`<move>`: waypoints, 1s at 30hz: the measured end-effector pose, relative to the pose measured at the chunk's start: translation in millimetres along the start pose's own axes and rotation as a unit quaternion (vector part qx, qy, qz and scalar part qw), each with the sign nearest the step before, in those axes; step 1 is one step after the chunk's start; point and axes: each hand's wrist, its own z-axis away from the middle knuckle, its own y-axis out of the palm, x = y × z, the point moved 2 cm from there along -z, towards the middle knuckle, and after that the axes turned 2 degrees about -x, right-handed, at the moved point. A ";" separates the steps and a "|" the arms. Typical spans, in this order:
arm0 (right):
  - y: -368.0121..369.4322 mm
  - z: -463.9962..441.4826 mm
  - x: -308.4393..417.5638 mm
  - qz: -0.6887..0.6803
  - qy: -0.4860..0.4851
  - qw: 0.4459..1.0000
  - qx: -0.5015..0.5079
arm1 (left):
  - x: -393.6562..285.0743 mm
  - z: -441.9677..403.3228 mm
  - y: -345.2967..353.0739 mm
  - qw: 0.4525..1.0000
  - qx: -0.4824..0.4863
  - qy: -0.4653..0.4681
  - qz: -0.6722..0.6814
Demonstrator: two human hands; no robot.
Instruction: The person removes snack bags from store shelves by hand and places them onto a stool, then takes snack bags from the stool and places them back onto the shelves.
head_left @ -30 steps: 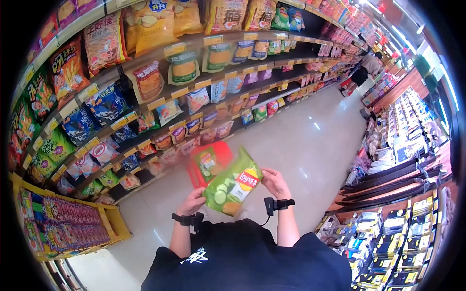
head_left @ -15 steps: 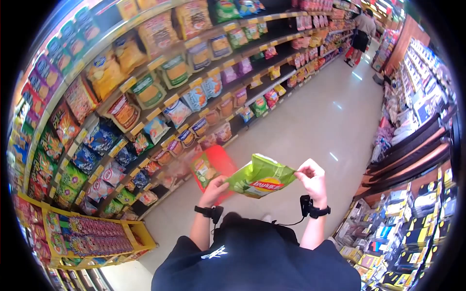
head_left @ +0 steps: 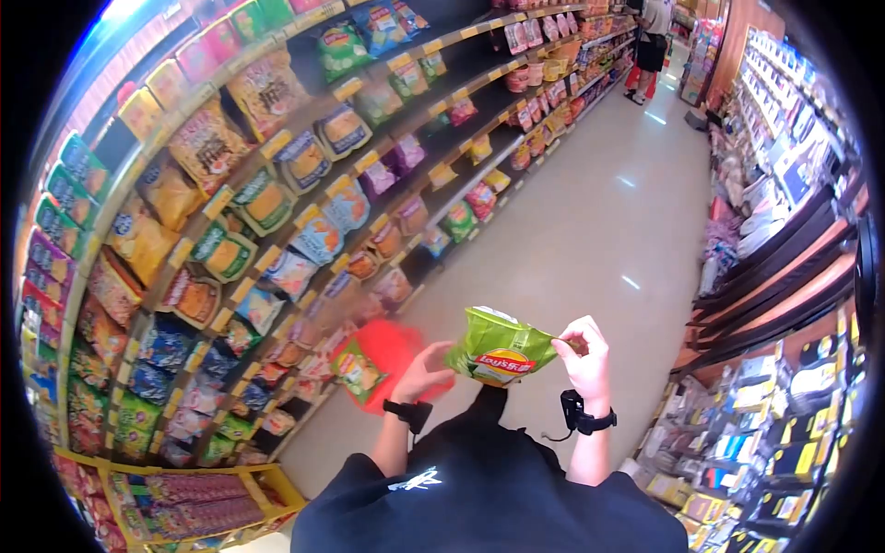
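Observation:
A green bag of Lay's potato chips (head_left: 498, 350) is held up in front of my chest, its printed front facing me. My right hand (head_left: 583, 355) pinches its right edge between thumb and fingers. At the bag's left side is my left hand (head_left: 429, 370), its fingertips partly hidden behind the bag where they hold it. Below and left of that hand, a blurred red shopping basket (head_left: 398, 343) is near the floor, and another green chip bag (head_left: 358, 369) shows in it.
Long shelves of snack bags (head_left: 263, 198) line the left side. A yellow display stand (head_left: 277, 488) is at lower left. Racks of packaged goods (head_left: 779, 442) and hanging dark belts (head_left: 784, 276) are on the right. Down the aisle floor (head_left: 590, 230) a person (head_left: 653, 46) stands.
My view has turned, shifting the shelves left and down. The chip bag is now more upright and faces me more squarely. My left hand has moved slightly right, its fingers less curled.

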 end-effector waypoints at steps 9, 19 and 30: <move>-2.5 -162.2 10.5 0.186 -0.114 0.975 -0.032 | -19.8 -170.8 -23.3 0.987 -0.031 0.036 -0.154; 4.8 -290.3 -43.2 0.152 -0.128 0.975 -0.099 | -59.6 -266.1 -36.2 0.980 -0.058 0.071 -0.177; 73.9 -445.9 -53.4 0.045 -0.161 0.984 0.055 | -100.7 -386.4 -29.7 0.948 -0.101 0.126 -0.275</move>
